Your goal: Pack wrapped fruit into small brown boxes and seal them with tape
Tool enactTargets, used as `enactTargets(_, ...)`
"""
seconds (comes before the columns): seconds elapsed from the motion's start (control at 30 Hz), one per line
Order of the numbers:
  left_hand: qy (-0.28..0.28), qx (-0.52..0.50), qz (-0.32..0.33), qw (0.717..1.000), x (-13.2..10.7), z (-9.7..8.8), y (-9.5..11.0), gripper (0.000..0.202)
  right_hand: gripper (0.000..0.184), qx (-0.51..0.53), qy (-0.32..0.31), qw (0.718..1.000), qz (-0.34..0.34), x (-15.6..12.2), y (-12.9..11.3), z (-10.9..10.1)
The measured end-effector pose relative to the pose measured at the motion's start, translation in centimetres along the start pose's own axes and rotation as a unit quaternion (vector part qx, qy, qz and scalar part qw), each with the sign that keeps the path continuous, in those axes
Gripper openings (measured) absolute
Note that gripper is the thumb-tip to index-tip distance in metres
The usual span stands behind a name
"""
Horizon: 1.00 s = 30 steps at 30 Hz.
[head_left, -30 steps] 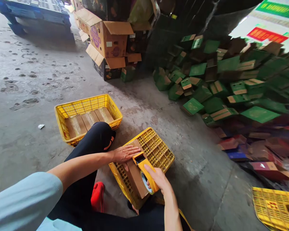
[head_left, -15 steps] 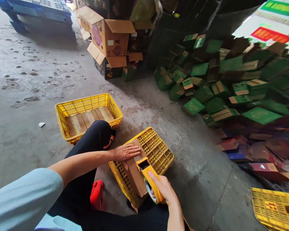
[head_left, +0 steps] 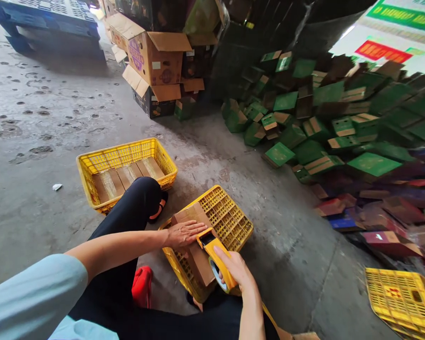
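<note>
A brown cardboard box (head_left: 196, 259) lies on top of an upturned yellow crate (head_left: 229, 222) in front of my knees. My left hand (head_left: 184, 233) lies flat on the box with its fingers stretched out, pressing it down. My right hand (head_left: 236, 267) is wrapped round a yellow tape dispenser (head_left: 215, 255) whose head rests on the box just beside my left fingertips.
A second yellow crate (head_left: 88, 163) holding several flat brown boxes stands to the left beyond my knee. A big heap of green boxes (head_left: 314, 123) fills the right side. Open cartons (head_left: 155, 56) are stacked at the back. Another yellow crate (head_left: 403, 295) lies bottom right.
The dispenser, pulled toward me half a second ago, is back at my left fingertips. My left hand sits slightly lower on the box. The view shifted a little.
</note>
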State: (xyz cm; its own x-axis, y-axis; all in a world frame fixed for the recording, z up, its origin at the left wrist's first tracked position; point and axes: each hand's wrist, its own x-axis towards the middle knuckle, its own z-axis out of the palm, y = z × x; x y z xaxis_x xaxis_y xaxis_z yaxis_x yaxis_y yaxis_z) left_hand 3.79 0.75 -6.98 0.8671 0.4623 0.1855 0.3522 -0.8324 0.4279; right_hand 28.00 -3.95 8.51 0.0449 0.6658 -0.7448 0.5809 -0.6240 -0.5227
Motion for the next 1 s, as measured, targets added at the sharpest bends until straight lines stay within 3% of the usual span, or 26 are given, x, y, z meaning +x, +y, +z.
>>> enactTargets(0.23,-0.010,0.003,0.001,1.000,0.2,0.2,-0.5,0.093,0.048,-0.023,-0.005,1.000,-0.012,-0.1,0.7,0.0)
enactTargets(0.47,-0.029,0.011,-0.002,1.000,0.2,-0.8,-0.2,0.097,0.046,-0.001,-0.007,1.000,-0.025,0.1,1.2,0.0)
enactTargets(0.8,-0.035,0.010,-0.006,0.999,0.1,-0.7,-0.2,0.097,0.047,0.019,-0.037,0.999,-0.001,-0.8,4.4,-1.5)
enactTargets(1.0,-0.051,0.003,-0.022,0.998,0.1,-1.0,0.6,0.098,0.046,0.026,-0.017,0.999,-0.008,-0.6,4.7,-1.2)
